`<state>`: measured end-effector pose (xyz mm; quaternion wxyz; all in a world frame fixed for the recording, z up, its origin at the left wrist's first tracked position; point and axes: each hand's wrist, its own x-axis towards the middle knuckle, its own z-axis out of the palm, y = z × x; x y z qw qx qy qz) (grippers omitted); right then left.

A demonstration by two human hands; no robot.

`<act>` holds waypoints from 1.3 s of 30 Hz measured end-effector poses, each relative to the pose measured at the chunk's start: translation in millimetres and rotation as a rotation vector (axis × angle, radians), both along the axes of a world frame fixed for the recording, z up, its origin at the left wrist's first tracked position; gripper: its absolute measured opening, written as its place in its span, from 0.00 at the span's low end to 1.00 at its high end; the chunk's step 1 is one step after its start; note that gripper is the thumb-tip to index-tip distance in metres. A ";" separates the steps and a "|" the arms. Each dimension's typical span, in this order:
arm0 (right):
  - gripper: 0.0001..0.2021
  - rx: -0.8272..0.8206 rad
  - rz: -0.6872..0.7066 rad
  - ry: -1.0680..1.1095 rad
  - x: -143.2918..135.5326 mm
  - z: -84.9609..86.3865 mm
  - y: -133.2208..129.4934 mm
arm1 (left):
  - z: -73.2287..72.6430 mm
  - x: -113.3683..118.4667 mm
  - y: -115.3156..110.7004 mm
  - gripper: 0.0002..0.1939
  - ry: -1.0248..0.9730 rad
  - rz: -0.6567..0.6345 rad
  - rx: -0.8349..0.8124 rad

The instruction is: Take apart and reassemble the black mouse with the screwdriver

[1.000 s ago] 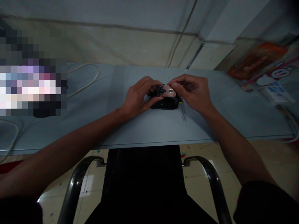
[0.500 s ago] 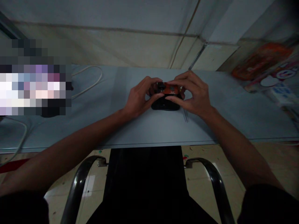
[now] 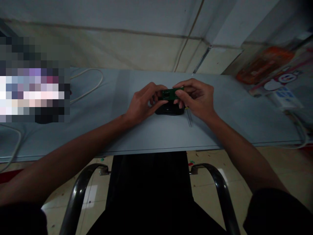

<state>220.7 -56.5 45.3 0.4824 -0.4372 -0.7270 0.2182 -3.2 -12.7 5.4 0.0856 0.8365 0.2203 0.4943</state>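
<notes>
A small green circuit board (image 3: 170, 94) is held up between both hands above the table. My left hand (image 3: 146, 100) pinches its left end between thumb and fingers. On the right end, my right hand (image 3: 195, 97) grips it with the thumb on the near face and fingers behind. Beneath the board a black rounded object (image 3: 169, 109) rests on the table, partly covered by the hands. Thin metal prongs or a slim tool (image 3: 189, 118) lie just right of it, the upper end close under my right hand.
The grey-blue table (image 3: 151, 137) runs along a tiled wall. A white cable (image 3: 96, 85) loops at the left beside a pixelated patch. Orange packaging (image 3: 265, 65) and a white-and-blue packet (image 3: 286, 98) stand at the right. Chair armrests flank the lap below.
The board's orange-red face showed before; now a green face shows. My right hand has shifted its grip, its thumb now over the board. The view has shifted slightly.
</notes>
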 end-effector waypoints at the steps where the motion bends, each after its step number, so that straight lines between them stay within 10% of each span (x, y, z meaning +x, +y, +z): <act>1: 0.18 0.002 -0.010 -0.011 0.9 -0.6 0.4 | 0.1 0.0 0.4 0.21 0.001 0.020 -0.004; 9: 0.26 0.338 -0.059 -0.363 17.9 1.3 2.5 | 1.1 -0.4 -1.0 0.24 0.056 0.069 -0.066; 39: 0.21 0.734 -0.070 -0.642 23.3 -1.0 7.8 | -1.2 2.1 1.0 0.22 0.030 -0.047 -0.008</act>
